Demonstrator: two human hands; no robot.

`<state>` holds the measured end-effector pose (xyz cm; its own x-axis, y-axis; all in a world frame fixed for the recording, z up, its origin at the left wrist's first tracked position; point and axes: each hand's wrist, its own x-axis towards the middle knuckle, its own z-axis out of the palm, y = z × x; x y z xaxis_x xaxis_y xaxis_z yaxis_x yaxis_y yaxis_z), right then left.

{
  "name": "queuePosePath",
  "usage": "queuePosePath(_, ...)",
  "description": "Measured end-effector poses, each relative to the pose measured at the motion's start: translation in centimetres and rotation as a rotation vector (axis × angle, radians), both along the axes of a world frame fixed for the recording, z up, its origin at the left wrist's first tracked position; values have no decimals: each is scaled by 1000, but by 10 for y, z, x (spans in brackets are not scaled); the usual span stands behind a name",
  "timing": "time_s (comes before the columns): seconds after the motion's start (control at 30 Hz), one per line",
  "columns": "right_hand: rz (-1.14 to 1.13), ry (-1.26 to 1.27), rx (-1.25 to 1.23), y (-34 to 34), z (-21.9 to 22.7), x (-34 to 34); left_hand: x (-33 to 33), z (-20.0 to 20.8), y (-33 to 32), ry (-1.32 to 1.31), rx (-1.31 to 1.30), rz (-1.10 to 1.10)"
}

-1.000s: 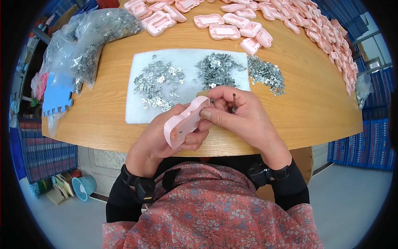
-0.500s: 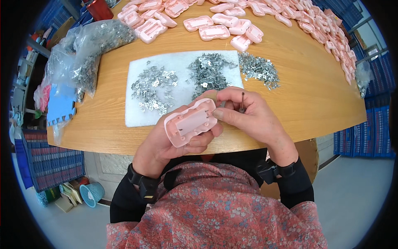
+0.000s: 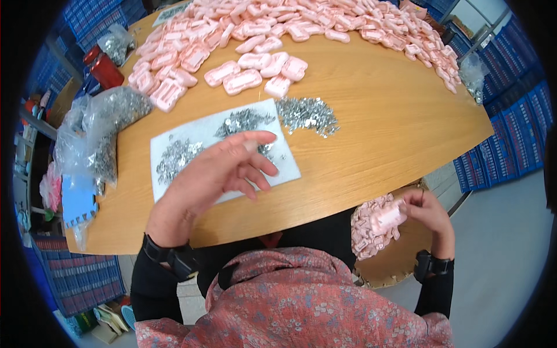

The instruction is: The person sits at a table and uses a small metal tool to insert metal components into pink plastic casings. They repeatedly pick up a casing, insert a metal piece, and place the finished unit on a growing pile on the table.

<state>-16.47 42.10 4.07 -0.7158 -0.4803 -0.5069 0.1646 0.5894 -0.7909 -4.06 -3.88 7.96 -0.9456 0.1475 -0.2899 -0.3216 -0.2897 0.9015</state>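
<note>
My left hand (image 3: 226, 165) is held above the white foam pad (image 3: 289, 165), its fingers apart and nothing in them. It partly hides the small metal clips (image 3: 181, 155) lying on the pad. Low on the right, past the table's edge, my right hand (image 3: 428, 211) pinches the edge of a pink plastic shell (image 3: 387, 218). That shell is over a cardboard box (image 3: 394, 271) with many similar pink pieces (image 3: 366, 236) in it. The thin tool that was in my right hand is not clearly visible.
A heap of pink shells (image 3: 290, 23) covers the table's far side, with several more (image 3: 242, 82) lying nearer. Loose clips (image 3: 307, 115) lie right of the pad. Clear bags of metal parts (image 3: 96, 130) and a red bottle (image 3: 105, 71) stand at the left.
My hands have parted. My right hand has carried the pink shell down right to the box; my left hand has let go of it and opened over the pad. The view has shifted right.
</note>
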Motion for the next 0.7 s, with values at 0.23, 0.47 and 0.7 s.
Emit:
queuePosePath(0.23,-477,354,104,90,-59,23,-113,-20,-55,209,-1015,328)
queuePosePath(0.47,-382,361,-61,14,-51,36,-208,-49,-2,820,-1688,186)
queuePosePath(0.7,-401,439,-121,-1,-26,43,-232,-24,-2,524,-1797,3)
